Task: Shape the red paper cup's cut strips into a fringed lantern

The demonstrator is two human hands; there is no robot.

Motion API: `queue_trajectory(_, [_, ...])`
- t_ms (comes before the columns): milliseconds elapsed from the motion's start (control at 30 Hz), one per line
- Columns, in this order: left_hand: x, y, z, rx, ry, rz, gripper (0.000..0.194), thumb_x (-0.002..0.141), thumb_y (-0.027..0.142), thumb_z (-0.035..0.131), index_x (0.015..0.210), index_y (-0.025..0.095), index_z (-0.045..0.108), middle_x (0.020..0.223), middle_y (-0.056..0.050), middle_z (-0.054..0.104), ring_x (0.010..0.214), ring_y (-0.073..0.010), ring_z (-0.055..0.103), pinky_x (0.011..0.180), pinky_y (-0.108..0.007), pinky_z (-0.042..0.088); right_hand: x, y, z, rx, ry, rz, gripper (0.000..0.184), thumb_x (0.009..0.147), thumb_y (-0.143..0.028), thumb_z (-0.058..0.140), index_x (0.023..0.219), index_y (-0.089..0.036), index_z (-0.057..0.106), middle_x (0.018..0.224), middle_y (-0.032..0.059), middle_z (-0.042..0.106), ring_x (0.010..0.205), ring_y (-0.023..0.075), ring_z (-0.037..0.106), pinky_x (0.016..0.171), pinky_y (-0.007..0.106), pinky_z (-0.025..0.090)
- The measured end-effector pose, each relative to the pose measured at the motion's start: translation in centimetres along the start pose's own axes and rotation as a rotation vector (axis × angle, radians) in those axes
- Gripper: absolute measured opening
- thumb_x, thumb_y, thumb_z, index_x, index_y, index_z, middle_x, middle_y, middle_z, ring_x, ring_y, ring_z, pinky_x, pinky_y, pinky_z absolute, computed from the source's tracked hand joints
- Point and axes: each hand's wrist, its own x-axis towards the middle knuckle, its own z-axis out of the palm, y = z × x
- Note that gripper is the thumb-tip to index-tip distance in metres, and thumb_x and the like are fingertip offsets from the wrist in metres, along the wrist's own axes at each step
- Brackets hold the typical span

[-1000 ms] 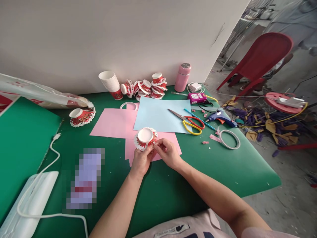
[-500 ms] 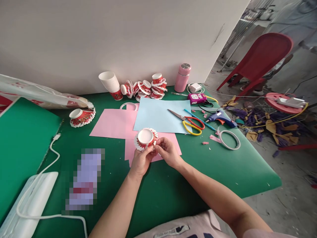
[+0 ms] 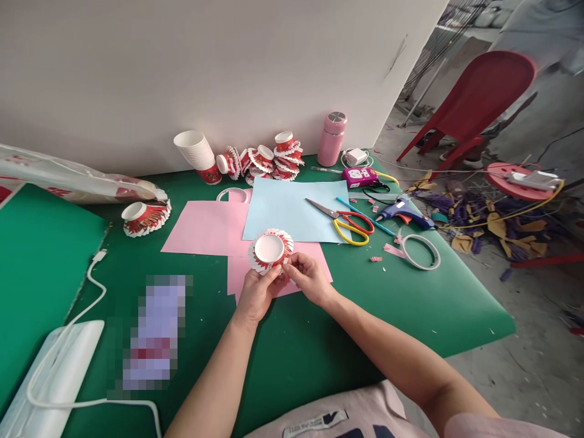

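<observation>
My left hand [image 3: 256, 294] grips a red and white paper cup [image 3: 270, 249] whose wall is cut into folded strips, its white base turned up toward me. My right hand [image 3: 309, 278] pinches one of the cup's strips at its right side. Both hands hover over a pink paper sheet [image 3: 207, 227] on the green table [image 3: 410, 304]. A light blue sheet [image 3: 292, 210] lies just behind the cup.
Several finished cut cups [image 3: 269, 161] and a stack of plain cups [image 3: 196, 153] stand by the wall, another cut cup [image 3: 143, 217] at left. Scissors [image 3: 349, 224], a glue gun [image 3: 401, 211], a tape ring [image 3: 420, 252] and a pink bottle [image 3: 331, 139] lie right. A white device with cable [image 3: 55, 371] sits near left.
The cup has tilted so its base faces me more, and my right fingers have shifted along its strips. The camera view has drifted slightly.
</observation>
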Motion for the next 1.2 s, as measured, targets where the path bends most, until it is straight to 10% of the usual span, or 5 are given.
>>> queue_trajectory(1200, [-0.26,-0.58,0.51,0.144,0.091,0.045,0.027,0.054,0.030,0.082,0.073,0.014,0.073,0.073,-0.005,0.073,0.070,-0.0168,0.065,0.069,-0.029,0.050,0.29,0.19,-0.12,0.149,0.162,0.075,0.037,0.066,-0.050,0.071,0.064,-0.018,0.052,0.052,-0.0064,0.048,0.042,0.0048,0.036,0.040,0.020,0.029])
